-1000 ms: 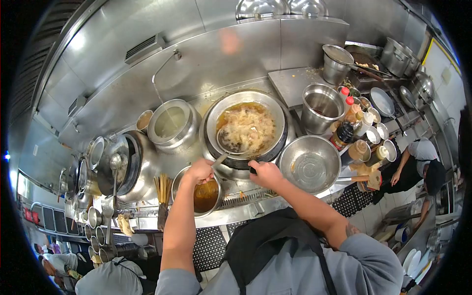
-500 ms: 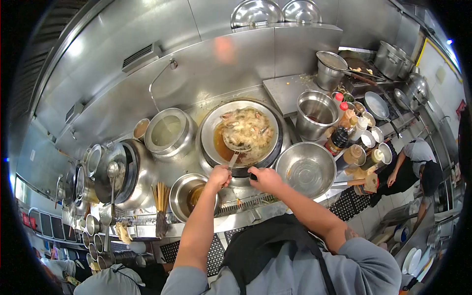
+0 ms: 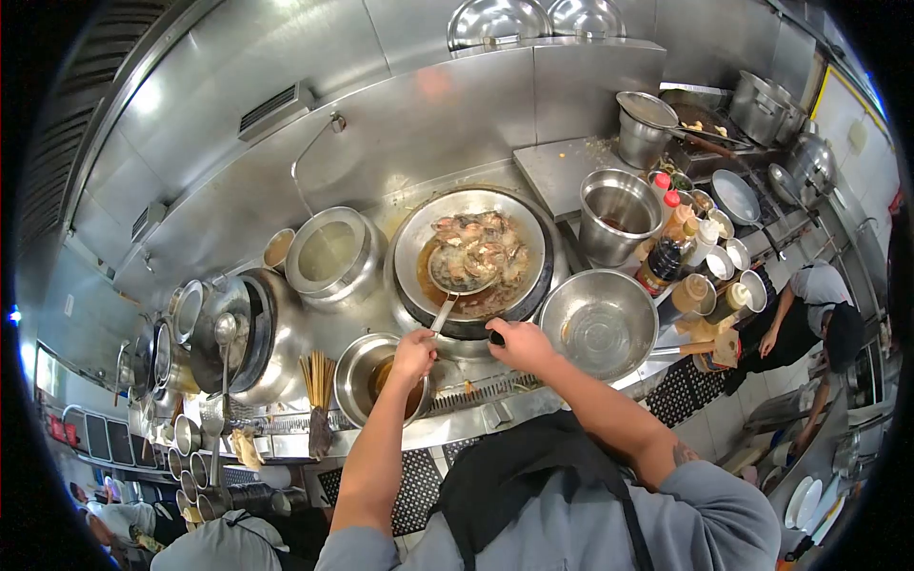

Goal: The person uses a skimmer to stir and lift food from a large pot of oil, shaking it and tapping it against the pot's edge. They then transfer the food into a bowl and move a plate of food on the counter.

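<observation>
My left hand (image 3: pixel 415 356) is closed around the handle of a metal skimmer (image 3: pixel 444 312). Its round head lies among browned pieces of food (image 3: pixel 481 238) in brownish liquid inside a wide wok (image 3: pixel 407 249). At the wok's near edge, my right hand (image 3: pixel 524 345) is closed around a short dark handle end (image 3: pixel 496 337); what it belongs to is hidden. A steel bowl (image 3: pixel 600 328) stands just right of the wok. Below my left forearm is a steel pot (image 3: pixel 347 376) with brown liquid.
Sauce bottles (image 3: pixel 671 238) and small containers crowd the right side, near a tall steel pot (image 3: pixel 614 214). A lidded-looking round pot (image 3: pixel 328 249) stands left, with a bundle of bamboo sticks (image 3: pixel 317 381) below. A co-worker (image 3: pixel 819 305) stands at far right.
The pale foam over the food has subsided, showing darker pieces. The skimmer's head has shifted slightly left and up, its handle more exposed. Both hands keep their grips.
</observation>
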`<state>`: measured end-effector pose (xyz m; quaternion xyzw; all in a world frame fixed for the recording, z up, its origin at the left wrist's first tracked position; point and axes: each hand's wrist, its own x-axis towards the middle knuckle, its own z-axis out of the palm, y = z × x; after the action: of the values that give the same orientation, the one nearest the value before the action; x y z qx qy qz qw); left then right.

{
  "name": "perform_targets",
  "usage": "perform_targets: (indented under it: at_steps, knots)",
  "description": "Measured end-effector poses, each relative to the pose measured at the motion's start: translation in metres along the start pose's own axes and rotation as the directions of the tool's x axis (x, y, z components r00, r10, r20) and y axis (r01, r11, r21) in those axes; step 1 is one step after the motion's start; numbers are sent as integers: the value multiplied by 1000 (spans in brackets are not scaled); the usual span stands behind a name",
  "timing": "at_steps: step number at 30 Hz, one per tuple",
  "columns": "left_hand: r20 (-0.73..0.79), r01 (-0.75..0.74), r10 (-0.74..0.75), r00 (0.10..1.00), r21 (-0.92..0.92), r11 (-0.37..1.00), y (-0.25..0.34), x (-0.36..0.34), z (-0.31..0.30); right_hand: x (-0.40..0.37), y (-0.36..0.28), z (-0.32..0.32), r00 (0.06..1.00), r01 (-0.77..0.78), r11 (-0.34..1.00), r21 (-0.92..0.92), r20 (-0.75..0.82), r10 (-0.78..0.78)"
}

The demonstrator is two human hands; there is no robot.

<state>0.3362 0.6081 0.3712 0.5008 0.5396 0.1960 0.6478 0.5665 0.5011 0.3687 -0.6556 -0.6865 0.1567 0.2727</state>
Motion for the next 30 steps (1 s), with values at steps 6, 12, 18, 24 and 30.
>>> perform_targets:
  at_steps: [6, 12, 18, 24, 30]
  knots:
    - [-61, -36, 45, 997, 148, 988, -7, -16, -28, 0, -1, -1, 1000, -5, 1000, 1, 10, 5]
    - [-118, -72, 111, 987, 289, 955, -5, -24, -51, -2, 0, 3, 1000, 0, 1000, 15, 0, 0]
    - [-155, -78, 188, 970, 533, 842, 5, -15, -76, 0, 0, 0, 999, 25, 1000, 10, -21, -25]
    - [-187, -37, 355, 916, 842, 538, 44, -3, -90, -1, -4, -2, 1000, 18, 1000, 1, -8, -18]
    - [-89, 3, 325, 941, 967, 255, 114, -13, -54, -1, -9, -9, 1000, 12, 1000, -6, 15, -12]
